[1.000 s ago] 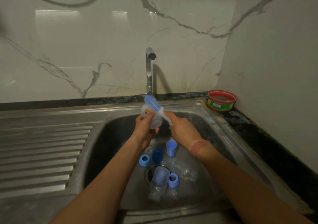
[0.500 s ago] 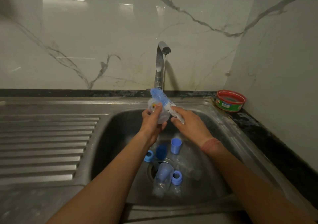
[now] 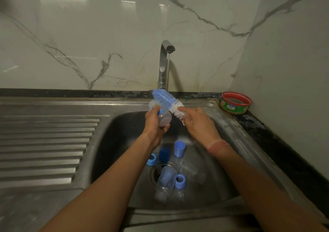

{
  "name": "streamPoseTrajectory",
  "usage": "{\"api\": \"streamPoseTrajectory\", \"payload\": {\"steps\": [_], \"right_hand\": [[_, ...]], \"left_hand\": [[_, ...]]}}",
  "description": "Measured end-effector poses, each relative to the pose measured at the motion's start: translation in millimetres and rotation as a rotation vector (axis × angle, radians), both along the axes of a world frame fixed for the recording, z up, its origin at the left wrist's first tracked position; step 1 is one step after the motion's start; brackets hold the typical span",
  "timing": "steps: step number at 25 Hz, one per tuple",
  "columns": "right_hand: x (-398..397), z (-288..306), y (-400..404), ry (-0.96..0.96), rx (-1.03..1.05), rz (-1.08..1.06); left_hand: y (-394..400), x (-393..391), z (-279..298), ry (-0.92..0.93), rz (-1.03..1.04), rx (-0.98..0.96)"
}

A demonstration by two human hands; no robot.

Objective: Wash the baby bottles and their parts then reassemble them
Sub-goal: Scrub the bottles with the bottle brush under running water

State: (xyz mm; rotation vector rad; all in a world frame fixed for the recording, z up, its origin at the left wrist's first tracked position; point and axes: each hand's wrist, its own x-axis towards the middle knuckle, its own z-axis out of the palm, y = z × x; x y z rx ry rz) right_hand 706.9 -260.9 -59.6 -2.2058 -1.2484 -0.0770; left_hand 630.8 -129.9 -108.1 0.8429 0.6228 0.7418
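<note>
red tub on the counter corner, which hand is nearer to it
Right. The right hand holds the brush over the basin, on the side of the red tub. The left hand, gripping the bottle, is farther away.

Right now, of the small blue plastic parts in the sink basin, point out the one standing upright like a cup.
The pale blue cap below the right hand. It stands tall; the pale blue ring and left ring sit low.

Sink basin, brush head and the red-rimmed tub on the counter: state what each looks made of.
Sink basin: brushed stainless steel by its grey sheen and pressed drainer ribs.
Brush head: blue and white bristles, probably nylon.
Red-rimmed tub: likely glossy plastic with a printed green label; uncertain.
</note>
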Motion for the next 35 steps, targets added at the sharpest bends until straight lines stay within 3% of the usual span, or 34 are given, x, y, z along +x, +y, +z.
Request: {"api": "streamPoseTrajectory", "payload": {"steps": [7,14,17,19,22,30,35], "right_hand": [[1.7,2.3,-3.9,0.115,0.13,0.081],[-6.5,-0.8,-6.6,0.219,0.053,0.152],[-4.7,0.5,1.8,0.213,0.085,0.094],[-1.0,1.3,0.8,0.189,0.094,0.078],[-1.4,0.4,-4.2,0.165,0.052,0.124],[0.6,0.2,1.2,0.167,0.064,0.084],[-4.0,-1.9,-1.8,0.161,0.006,0.13]], "left_hand": [[-0.7,0.0,-2.3,0.004,-0.062,0.071],[6.9,-2.6,-2.9,0.013,-0.018,0.039],[-6.8,3.4,-2.6,0.046,-0.098,0.114],[-12.9,5.6,0.6,0.044,-0.118,0.062],[-3.9,1.2,4.5,0.001,-0.052,-0.012],[-11.2,0.1,1.3,0.046,-0.084,0.09],[-3.7,-7.1,4.4,-0.019,0.003,0.009]]}}
